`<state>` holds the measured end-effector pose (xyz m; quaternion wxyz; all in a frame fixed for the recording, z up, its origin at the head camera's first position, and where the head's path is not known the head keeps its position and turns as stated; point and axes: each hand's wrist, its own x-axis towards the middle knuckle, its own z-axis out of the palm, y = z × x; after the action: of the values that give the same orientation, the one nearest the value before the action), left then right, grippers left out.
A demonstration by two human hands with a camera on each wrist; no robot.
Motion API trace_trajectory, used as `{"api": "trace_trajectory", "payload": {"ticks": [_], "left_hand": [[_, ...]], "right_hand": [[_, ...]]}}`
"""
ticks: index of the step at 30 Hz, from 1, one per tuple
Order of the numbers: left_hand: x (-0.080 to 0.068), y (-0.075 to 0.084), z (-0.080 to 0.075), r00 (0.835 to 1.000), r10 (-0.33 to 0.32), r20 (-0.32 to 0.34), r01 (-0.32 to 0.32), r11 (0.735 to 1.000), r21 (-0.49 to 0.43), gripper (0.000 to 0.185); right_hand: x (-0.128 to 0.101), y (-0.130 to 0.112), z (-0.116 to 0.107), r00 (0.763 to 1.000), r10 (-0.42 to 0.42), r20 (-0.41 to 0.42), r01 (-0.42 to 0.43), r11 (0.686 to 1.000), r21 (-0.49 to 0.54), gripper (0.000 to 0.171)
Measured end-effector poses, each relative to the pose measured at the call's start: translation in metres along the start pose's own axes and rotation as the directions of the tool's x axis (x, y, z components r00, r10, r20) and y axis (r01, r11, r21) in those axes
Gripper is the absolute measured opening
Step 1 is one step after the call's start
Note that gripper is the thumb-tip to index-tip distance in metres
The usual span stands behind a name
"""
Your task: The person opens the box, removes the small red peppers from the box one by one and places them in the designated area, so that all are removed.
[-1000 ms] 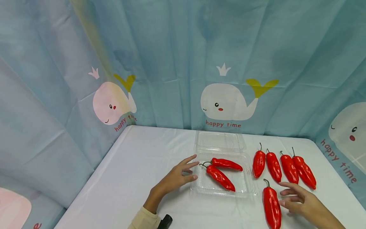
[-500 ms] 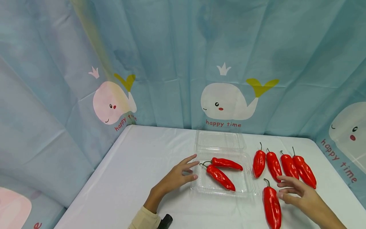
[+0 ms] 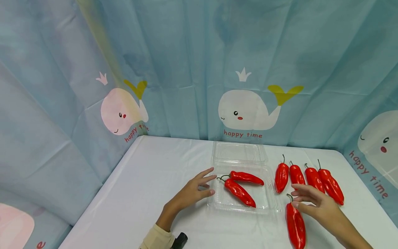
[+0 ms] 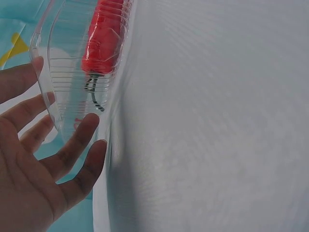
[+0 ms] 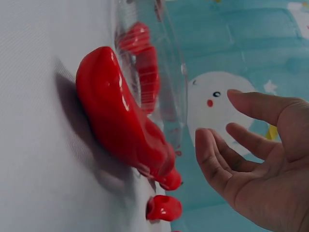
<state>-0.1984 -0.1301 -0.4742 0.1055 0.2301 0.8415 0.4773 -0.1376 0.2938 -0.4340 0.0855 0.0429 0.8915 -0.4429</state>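
Note:
My left hand point(image 3: 194, 190) has its fingers spread at the left edge of a clear plastic clamshell box point(image 3: 264, 200). In the left wrist view, fingertips are right at the box's rim point(image 4: 36, 46). Inside the box lie two glossy red peppers, an upper one point(image 3: 247, 177) and a lower one point(image 3: 239, 193), stems toward that hand. My right hand point(image 3: 318, 205), fingers loosely bent and holding nothing, is above the stem end of a single red pepper point(image 3: 295, 226) right of the box. The right wrist view shows a gap between this hand point(image 5: 263, 164) and the near pepper point(image 5: 113, 111).
Several more red peppers point(image 3: 281, 178) lie in a row right of the box, stems pointing back. The box's lid point(image 3: 239, 152) lies folded back behind it. A blue curtain point(image 3: 174, 69) with whale prints surrounds the white table point(image 3: 140, 193). A black cylinder point(image 3: 180, 241) sits by the left sleeve.
My right hand has moved left and slightly away from me, from beside the single pepper to above its stem end. The left hand, box and peppers have stayed put.

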Motion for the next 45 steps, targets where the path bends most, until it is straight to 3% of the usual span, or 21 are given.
{"api": "trace_trajectory", "payload": {"ticks": [10, 17, 25, 35, 45], "left_hand": [[0.0, -0.001, 0.0, 1.0, 0.004, -0.002, -0.004, 1.0, -0.008, 0.057], [-0.001, 0.0, 0.0, 1.0, 0.008, -0.006, -0.009, 1.0, -0.016, 0.056], [-0.001, 0.0, 0.0, 1.0, 0.002, -0.006, -0.002, 1.0, -0.008, 0.056], [-0.001, 0.001, -0.001, 1.0, 0.007, -0.004, -0.007, 1.0, 0.0, 0.057], [0.0, -0.001, 0.0, 1.0, 0.011, -0.006, -0.011, 1.0, -0.012, 0.056]], "right_hand": [[0.005, -0.016, 0.012, 0.995, -0.099, 0.012, 0.097, 0.99, 0.101, 0.069], [0.009, -0.028, 0.024, 0.992, -0.126, 0.013, 0.124, 0.987, 0.106, 0.073], [0.016, -0.039, 0.038, 0.98, -0.186, 0.07, 0.17, 0.966, 0.194, 0.067], [0.023, -0.047, 0.055, 0.978, -0.188, 0.09, 0.165, 0.963, 0.214, 0.072], [0.029, -0.056, 0.069, 0.964, -0.235, 0.128, 0.205, 0.956, 0.213, 0.063]]}}
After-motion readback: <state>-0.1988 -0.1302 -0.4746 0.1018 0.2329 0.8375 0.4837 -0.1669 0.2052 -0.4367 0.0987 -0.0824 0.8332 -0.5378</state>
